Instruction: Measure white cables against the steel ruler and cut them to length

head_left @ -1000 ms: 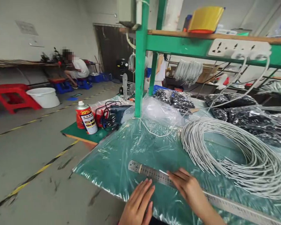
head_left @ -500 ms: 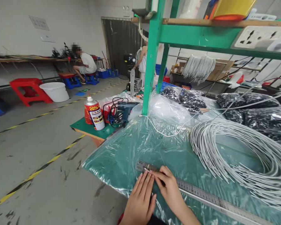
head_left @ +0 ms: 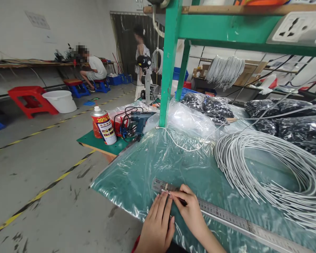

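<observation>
A long steel ruler [head_left: 221, 213] lies slantwise on the plastic-covered green table. Near its left end, a thin white cable's tip [head_left: 164, 191] shows at my fingertips. My left hand [head_left: 158, 219] lies flat, fingers stretched and close together, fingertips pressing at the ruler's near edge beside this tip. My right hand [head_left: 189, 207] rests across the ruler, its thumb and index finger pinched close to the left fingertips. Something dark shows between its fingers, too hidden to name. To the right lies a big coil of grey-white cables [head_left: 226, 168], their cut ends toward me.
A spray can [head_left: 106, 128] and a blue heat-gun-like tool [head_left: 140, 123] stand at the table's far left corner. A green post [head_left: 168, 70] rises behind, carrying a shelf with a power strip [head_left: 292, 30]. Bags of black parts [head_left: 218, 107] lie at the back. Two people are farther off.
My view has tilted down slightly. Both hands stay at the ruler's left end, with the right fingers shifted a little. The standing person in the background has moved left, out from behind the post.
</observation>
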Demonstrator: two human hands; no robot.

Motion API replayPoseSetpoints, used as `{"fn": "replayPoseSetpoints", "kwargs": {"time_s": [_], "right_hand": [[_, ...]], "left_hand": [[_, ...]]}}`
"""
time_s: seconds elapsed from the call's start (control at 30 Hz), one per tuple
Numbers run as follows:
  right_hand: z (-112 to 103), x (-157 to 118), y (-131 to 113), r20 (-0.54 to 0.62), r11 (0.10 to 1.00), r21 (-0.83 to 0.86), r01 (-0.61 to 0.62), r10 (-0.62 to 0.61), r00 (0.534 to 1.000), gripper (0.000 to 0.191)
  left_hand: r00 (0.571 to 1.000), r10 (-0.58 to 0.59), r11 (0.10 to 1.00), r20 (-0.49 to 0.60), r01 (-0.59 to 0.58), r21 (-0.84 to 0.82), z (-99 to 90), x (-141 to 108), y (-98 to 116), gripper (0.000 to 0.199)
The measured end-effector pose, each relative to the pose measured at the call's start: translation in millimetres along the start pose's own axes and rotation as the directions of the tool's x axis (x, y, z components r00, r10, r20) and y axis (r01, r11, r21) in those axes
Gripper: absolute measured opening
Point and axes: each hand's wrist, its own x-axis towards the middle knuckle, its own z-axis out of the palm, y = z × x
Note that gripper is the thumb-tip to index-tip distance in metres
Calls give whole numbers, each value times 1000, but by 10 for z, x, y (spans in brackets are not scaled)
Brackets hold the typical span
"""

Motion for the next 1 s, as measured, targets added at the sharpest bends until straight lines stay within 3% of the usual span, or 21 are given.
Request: {"fn": "replayPoseSetpoints", "kwargs": {"time_s": [0.4, 1.0], "right_hand": [[-4, 12, -39, 14, 1000, -6, -13, 13, 1000, 32], [-1, 22, -46, 35, 998, 8, -55, 55, 998, 23]], "left_hand": [[1000, 2, 1000, 28, -2, 11, 3, -11, 9, 46], [1000, 14, 998, 6, -15, 61, 31, 10, 52, 45]]}}
